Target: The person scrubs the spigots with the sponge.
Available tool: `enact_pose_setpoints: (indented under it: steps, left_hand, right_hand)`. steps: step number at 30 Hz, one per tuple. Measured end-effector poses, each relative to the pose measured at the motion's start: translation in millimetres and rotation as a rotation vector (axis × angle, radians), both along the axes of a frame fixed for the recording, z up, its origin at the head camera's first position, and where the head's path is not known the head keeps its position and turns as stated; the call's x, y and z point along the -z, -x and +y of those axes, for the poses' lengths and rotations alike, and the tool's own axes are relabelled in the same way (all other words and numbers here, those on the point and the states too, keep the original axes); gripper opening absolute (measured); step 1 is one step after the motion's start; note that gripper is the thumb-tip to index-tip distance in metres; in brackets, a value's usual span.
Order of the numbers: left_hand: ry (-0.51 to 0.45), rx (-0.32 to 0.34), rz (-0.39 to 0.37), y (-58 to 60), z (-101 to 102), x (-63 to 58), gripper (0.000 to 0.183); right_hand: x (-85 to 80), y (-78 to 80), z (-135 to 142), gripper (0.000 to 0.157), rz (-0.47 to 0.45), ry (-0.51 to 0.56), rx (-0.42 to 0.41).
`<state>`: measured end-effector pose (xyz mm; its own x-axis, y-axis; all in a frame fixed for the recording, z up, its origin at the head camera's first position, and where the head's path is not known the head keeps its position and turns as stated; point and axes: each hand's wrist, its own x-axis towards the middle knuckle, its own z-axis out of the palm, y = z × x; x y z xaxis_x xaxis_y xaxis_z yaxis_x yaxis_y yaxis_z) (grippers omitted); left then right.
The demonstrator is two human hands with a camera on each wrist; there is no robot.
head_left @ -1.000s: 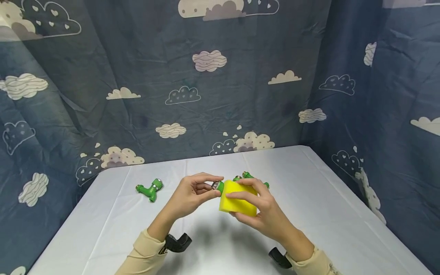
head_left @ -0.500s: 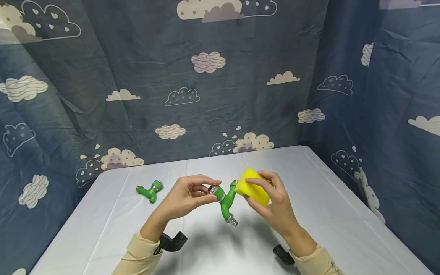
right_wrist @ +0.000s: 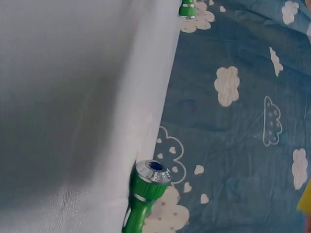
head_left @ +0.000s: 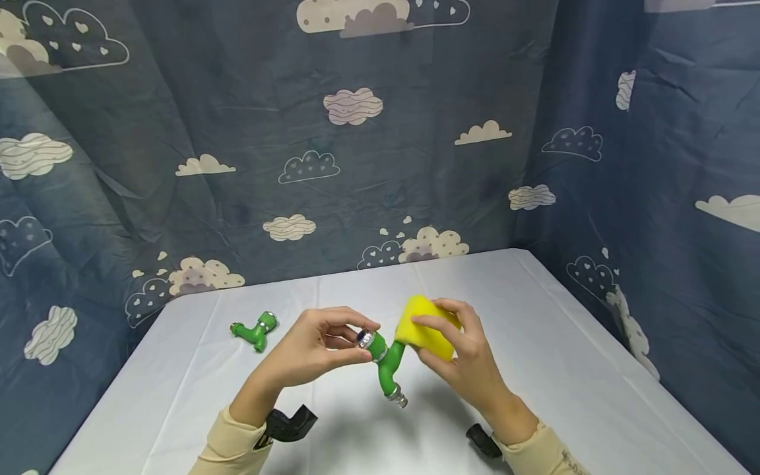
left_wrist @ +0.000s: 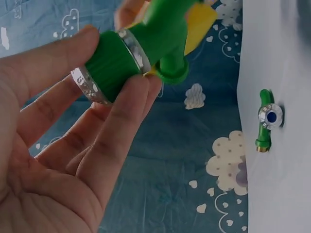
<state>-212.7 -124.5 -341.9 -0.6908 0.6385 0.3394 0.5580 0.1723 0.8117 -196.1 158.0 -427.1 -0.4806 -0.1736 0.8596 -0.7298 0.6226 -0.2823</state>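
Note:
In the head view, my left hand (head_left: 320, 343) pinches the ribbed, chrome-ringed knob of a green garden tap (head_left: 387, 376) between thumb and fingertips. The tap is up off the table, its metal spout end pointing down. My right hand (head_left: 469, 343) grips a yellow sponge (head_left: 418, 323) and presses it over the tap's other end, which the sponge hides. From the left wrist, the tap's knob (left_wrist: 114, 65) fills the grip of my left hand (left_wrist: 92, 141), with the sponge (left_wrist: 200, 29) behind. Only a corner of the sponge (right_wrist: 306, 201) shows in the right wrist view.
A second green tap (head_left: 255, 331) lies on the white table (head_left: 196, 369) at the left. In the right wrist view another green tap (right_wrist: 146, 191) lies near the backdrop. A dark cloud-print curtain (head_left: 249, 105) encloses the table's back and sides.
The sponge has gone from covering most of the tap to its right end, baring the body and spout. Since half a second ago it has moved back left onto that end.

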Motion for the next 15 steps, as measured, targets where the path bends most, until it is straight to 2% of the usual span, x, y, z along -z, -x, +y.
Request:
enact_pose_setpoints:
  steps: [2,4,6,9,12,15]
  left_hand:
    - [0.000,-0.011,-0.010,0.5,-3.3,-2.3,0.038]
    - [-0.002,-0.051,-0.018,1.1,-5.0,-3.1,0.038]
    - [-0.003,-0.105,-0.019,1.9,-4.8,-2.5,0.037]
    - [-0.006,-0.150,-0.023,3.2,-1.4,-0.3,0.037]
    - [0.002,-0.120,-0.040,2.8,0.2,0.2,0.037]
    - [0.005,-0.052,-0.081,1.1,-2.9,-1.9,0.038]
  right_hand:
    - [0.1,3.0,0.6,0.056,-0.008,0.060,0.037]
    - [0.2,3.8,0.2,0.054,-0.008,0.107,0.028]
    - [0.9,2.4,-0.9,0.044,0.003,0.116,-0.034]
    - [1.8,-1.6,-4.3,0.027,0.038,0.045,-0.164]
    - [3.1,-4.3,-7.3,0.032,0.052,-0.046,-0.242]
    - [4.3,-4.0,-8.1,0.034,0.031,-0.058,-0.215]
